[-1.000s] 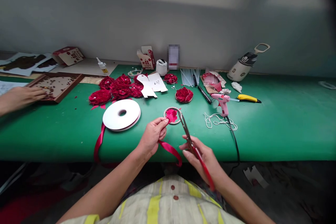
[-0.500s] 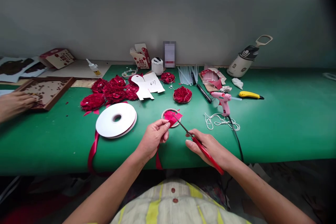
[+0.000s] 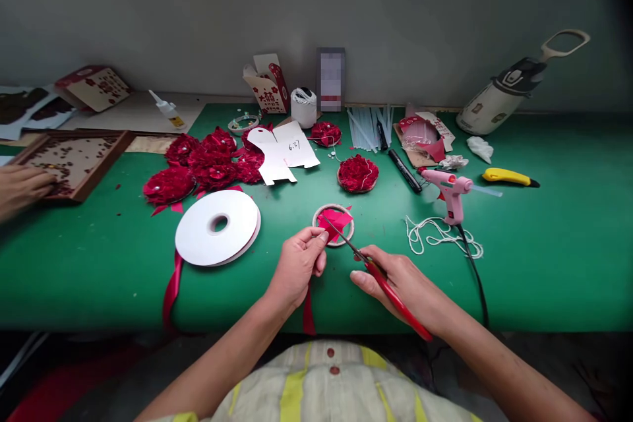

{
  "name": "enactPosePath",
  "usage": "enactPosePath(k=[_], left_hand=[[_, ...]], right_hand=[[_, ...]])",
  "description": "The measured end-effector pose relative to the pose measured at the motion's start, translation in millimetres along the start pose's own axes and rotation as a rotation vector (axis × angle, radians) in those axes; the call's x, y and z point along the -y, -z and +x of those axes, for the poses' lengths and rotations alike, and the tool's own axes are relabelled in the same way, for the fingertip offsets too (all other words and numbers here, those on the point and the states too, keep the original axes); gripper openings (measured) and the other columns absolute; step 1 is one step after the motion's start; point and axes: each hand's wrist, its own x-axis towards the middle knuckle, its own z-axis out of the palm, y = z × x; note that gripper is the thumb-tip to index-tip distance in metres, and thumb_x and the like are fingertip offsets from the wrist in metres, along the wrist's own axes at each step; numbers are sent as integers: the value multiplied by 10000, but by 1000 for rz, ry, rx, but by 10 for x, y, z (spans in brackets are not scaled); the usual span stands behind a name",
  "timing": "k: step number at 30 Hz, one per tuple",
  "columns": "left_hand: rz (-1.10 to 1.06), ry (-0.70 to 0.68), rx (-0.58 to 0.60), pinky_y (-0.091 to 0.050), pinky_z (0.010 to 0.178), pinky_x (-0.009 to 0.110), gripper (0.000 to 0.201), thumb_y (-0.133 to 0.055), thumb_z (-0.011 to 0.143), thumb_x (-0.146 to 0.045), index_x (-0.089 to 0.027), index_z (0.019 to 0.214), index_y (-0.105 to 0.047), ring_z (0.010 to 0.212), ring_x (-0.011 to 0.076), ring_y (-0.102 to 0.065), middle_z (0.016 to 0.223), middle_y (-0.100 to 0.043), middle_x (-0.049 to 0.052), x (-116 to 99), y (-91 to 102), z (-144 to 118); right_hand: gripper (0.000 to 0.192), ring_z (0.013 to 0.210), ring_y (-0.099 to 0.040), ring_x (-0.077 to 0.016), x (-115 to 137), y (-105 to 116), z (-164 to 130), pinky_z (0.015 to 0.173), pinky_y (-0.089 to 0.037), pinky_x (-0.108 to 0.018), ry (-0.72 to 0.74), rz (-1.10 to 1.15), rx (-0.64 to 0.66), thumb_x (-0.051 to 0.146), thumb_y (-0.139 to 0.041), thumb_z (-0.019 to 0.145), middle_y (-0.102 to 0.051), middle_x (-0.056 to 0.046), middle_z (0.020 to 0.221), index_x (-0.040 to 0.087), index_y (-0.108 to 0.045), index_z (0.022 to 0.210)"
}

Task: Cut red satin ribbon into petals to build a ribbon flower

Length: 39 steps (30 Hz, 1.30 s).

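Between thumb and fingers, my left hand pinches a red ribbon, whose tail hangs below the hand. My right hand is wrapped round red-handled scissors. Their blades point up and left, with the tips by the ribbon's end at my left fingertips. Just behind them lies a pale ring with red ribbon pieces in it. A large white ribbon spool lies left of my left hand, with red ribbon running off the table's front edge.
Red fabric flowers and a white card cutout lie behind the spool. At right are a pink glue gun, white cord, a yellow-handled tool and a bottle. Another person's hand reaches into a wooden tray.
The view has shifted and tilted slightly. My hands keep nearly the same pose, with the scissors still at the ribbon. The other person's hand has shifted slightly in the tray.
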Motion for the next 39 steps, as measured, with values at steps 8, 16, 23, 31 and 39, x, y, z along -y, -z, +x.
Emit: enactPosePath(k=[8,16,23,31,39], left_hand=[[-22,32,9,-248,399,175,238,-553,807,-368,-155,913,-551,379,59,-332,393,-426,-75,3,25,66],[-10,27,20,-251,404,178,252,-540,819,-356,-143,953,-566,386,58,-327,394,-425,-72,-10,47,89],[6,47,39,-249,401,172,245,-541,815,-367,-151,927,-565,380,54,-328,391,-429,-70,-6,81,104],[21,97,43,-241,388,166,237,-539,800,-398,-163,769,-527,379,52,-339,412,-447,-56,-41,86,118],[-33,126,65,-166,388,169,191,-486,831,-260,-163,676,-432,406,41,-342,454,-413,-57,-91,218,32]], right_hand=[[306,482,-295,-92,43,59,55,456,-235,-203,-73,-13,93,520,-432,859,-371,74,542,225,-507,886],[343,497,-282,-99,-22,49,102,477,-247,-207,-96,-53,119,553,-409,856,-354,73,556,232,-494,942],[383,499,-273,-103,-94,7,115,487,-264,-210,-93,-123,87,573,-441,828,-384,67,547,225,-533,956],[396,490,-286,-107,-164,-2,129,465,-261,-206,-91,-171,49,579,-449,816,-407,57,509,216,-589,892],[394,449,-383,-116,-192,43,194,443,-247,-215,-91,-263,30,563,-433,831,-481,30,499,206,-599,809]])
